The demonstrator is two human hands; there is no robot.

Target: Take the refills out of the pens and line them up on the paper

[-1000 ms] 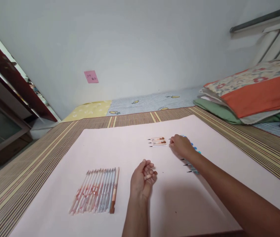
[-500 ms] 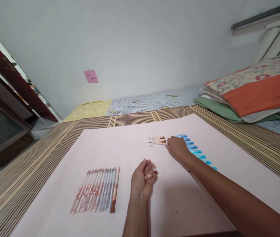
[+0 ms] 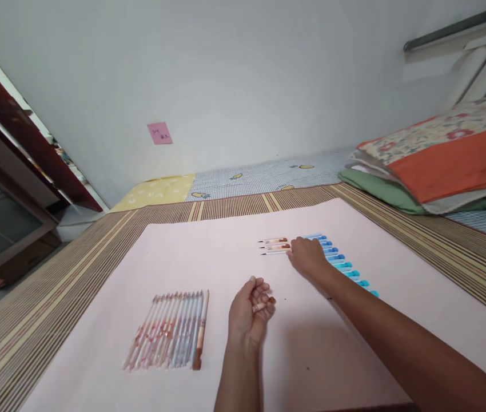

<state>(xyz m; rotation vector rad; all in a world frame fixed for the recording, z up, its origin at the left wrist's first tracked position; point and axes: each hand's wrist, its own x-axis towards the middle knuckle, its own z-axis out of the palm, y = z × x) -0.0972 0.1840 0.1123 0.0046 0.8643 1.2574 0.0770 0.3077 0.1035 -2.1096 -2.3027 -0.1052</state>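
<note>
My left hand is palm up above the pink sheet, fingers curled round a peach-coloured pen with a brown end; most of it is hidden. My right hand is farther off, back upward, with its fingers closed at the right end of a thin, dark-tipped pen. More dark-tipped pens with brown ends lie just beyond that one, tips to the left. Beside the hand is a slanting row of blue and turquoise pens, partly covered by it.
At the left, several clear pens with pinkish and bluish patterns lie side by side, a brown-ended pen at their right. The sheet lies on a striped mat. Folded bedding is piled at the back right, against the wall.
The whole view has shifted very slightly. Both hands keep nearly the same place and grip, and the pens lie as before.
</note>
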